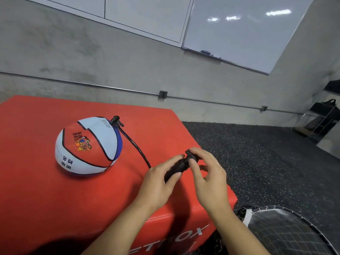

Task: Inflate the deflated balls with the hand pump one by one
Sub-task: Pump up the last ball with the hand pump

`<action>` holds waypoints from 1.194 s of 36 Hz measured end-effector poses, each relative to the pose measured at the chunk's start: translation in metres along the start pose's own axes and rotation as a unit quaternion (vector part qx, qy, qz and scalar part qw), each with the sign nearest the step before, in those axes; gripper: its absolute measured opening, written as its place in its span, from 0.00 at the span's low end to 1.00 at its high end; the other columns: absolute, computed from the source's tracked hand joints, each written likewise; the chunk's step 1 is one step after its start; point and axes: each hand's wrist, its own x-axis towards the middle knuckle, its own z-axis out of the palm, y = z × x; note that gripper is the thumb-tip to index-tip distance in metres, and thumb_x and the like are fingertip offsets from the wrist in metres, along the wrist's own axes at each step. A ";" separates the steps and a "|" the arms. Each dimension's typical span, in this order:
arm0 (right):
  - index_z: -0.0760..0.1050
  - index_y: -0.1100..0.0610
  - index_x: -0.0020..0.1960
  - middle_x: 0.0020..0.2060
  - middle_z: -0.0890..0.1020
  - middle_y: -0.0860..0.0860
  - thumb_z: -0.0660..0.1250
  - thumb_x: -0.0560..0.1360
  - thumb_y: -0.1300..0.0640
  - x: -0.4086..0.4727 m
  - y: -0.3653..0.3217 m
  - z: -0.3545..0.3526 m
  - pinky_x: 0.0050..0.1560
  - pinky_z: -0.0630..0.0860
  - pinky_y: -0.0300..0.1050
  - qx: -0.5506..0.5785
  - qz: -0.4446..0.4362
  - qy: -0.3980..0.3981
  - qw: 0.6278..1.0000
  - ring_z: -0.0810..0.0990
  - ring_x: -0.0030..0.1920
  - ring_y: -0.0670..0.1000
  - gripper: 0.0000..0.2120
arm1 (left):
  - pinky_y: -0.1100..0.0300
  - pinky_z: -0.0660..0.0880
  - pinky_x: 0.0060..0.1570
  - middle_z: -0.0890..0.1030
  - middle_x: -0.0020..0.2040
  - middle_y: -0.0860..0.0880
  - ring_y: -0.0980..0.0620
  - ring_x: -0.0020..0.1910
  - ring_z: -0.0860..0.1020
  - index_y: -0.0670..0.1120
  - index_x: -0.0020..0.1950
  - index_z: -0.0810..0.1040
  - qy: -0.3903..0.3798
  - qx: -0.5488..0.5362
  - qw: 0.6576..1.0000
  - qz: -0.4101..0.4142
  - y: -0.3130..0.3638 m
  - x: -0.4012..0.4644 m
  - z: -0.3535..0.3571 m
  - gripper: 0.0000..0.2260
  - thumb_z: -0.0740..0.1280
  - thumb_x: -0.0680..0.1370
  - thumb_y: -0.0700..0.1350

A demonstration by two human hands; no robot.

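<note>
The ball (pixel 88 146), well to the left of the fingers (pixel 176 176), bears black Chinese characters near its lower edge, seen upside down; they seem to read 班级 and 姓名 with a colon. A few lines of small black print sit on its upper white panel, too small to read. Below the fingers, the front face of the red box (pixel 184 229) carries pale capital letters, partly cut off, of which "ETBOX" or similar shows.

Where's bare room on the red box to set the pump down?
Free: the near-left of the red box, in front of the ball, and the far strip behind it. Crowded: the right side, where the hose runs to the pump in the left hand and right hand.
</note>
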 end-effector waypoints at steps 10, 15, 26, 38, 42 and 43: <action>0.82 0.47 0.63 0.57 0.84 0.40 0.69 0.82 0.61 0.050 -0.027 -0.070 0.57 0.79 0.40 0.021 0.026 0.098 0.995 0.83 0.55 0.44 0.14 | 0.49 0.74 0.71 0.82 0.64 0.63 0.62 0.67 0.79 0.60 0.74 0.75 -0.023 0.016 1.000 0.003 0.004 -0.005 0.002 0.23 0.70 0.81 0.43; 0.82 0.46 0.64 0.57 0.85 0.39 0.70 0.82 0.57 0.047 -0.030 -0.087 0.55 0.81 0.44 -0.005 0.031 0.087 0.996 0.83 0.55 0.43 0.13 | 0.49 0.74 0.71 0.82 0.64 0.64 0.62 0.67 0.79 0.61 0.74 0.76 -0.021 0.020 1.000 0.006 0.006 -0.005 0.001 0.22 0.69 0.80 0.46; 0.81 0.48 0.65 0.63 0.83 0.42 0.71 0.78 0.70 0.012 -0.020 -0.058 0.59 0.77 0.33 0.020 0.014 0.087 0.996 0.80 0.64 0.40 0.22 | 0.53 0.73 0.71 0.81 0.65 0.65 0.64 0.67 0.78 0.61 0.74 0.76 -0.035 0.017 0.999 0.014 0.003 -0.006 0.002 0.23 0.71 0.81 0.42; 0.82 0.48 0.65 0.63 0.82 0.40 0.71 0.78 0.69 -0.011 -0.004 -0.013 0.55 0.83 0.48 0.026 0.002 0.034 0.999 0.81 0.66 0.46 0.22 | 0.51 0.75 0.70 0.81 0.66 0.65 0.63 0.67 0.78 0.62 0.73 0.76 -0.004 0.013 1.000 0.008 0.003 -0.004 0.001 0.22 0.69 0.80 0.48; 0.83 0.47 0.64 0.62 0.83 0.40 0.74 0.78 0.65 -0.018 -0.006 -0.006 0.53 0.83 0.44 0.028 0.016 0.021 0.999 0.81 0.65 0.43 0.19 | 0.52 0.76 0.68 0.82 0.64 0.63 0.62 0.64 0.80 0.57 0.72 0.78 0.004 0.007 1.000 0.004 0.009 -0.004 0.003 0.21 0.69 0.79 0.45; 0.83 0.46 0.63 0.62 0.83 0.40 0.74 0.78 0.63 -0.019 -0.008 -0.006 0.53 0.83 0.44 0.030 0.020 0.022 0.999 0.81 0.65 0.43 0.18 | 0.54 0.76 0.67 0.83 0.64 0.63 0.61 0.63 0.81 0.57 0.71 0.78 0.002 0.003 1.000 0.004 0.011 -0.004 0.003 0.21 0.68 0.78 0.44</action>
